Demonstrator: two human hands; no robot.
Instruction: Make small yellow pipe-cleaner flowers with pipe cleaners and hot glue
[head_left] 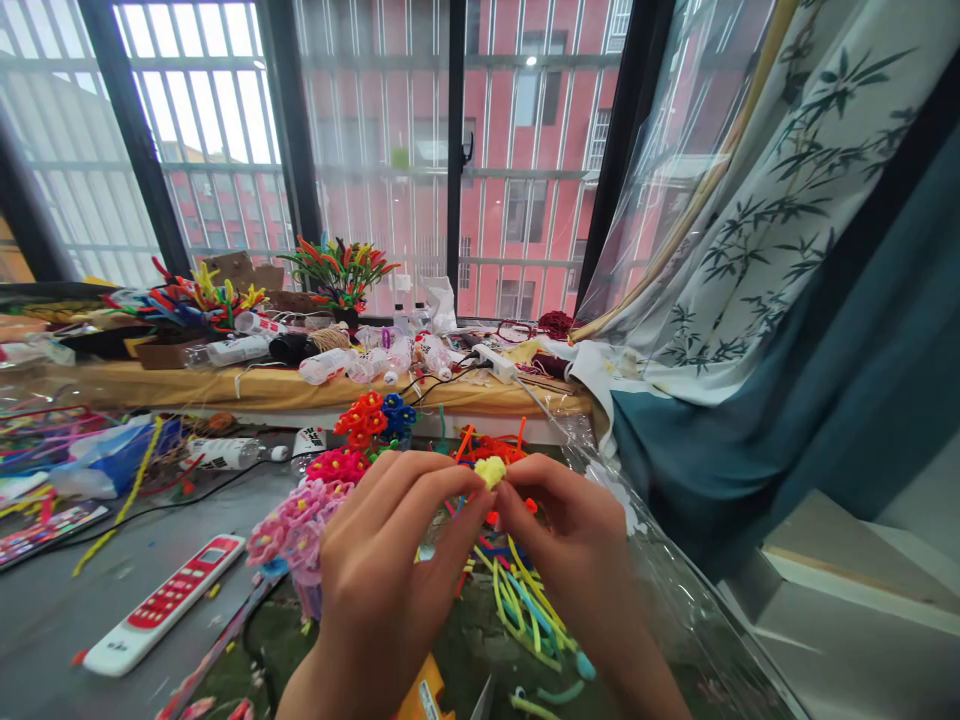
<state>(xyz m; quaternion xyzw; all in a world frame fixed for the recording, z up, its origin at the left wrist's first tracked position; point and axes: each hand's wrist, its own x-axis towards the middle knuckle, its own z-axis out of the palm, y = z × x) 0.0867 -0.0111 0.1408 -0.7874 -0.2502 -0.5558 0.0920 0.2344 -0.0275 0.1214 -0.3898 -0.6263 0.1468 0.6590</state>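
— So what did the 2 hands have between them?

— A small yellow fuzzy tuft [491, 471], held up in front of the chest above the counter [52, 610]. The left hand [390, 570] pinched it from one side with thumb and forefinger, and the right hand [574, 545] pinched it from the other; both grips were pressed together on it, fingertips almost meeting.

— How would you say it handled?

— Very light, I'd judge, and soft on the outside. It looked like a curled piece of the same fuzzy wire as the yellow and green stems [525, 605] that lay just below the hands, so probably a bendable core under the pile: it would keep whatever shape it was squeezed into, and a hard squeeze would flatten it.

— Slippery?

— Hardly; the pile should give the fingers purchase. I'd take it at the edges, fingertips only, as both hands did.

— And round about?

— Pink wire flowers [296, 530] just left of the left hand, red and blue ones [375, 415] beyond, and a white and red remote [165, 605] further left on the counter. Clear plastic sheeting [675, 590] lay beside the right hand.
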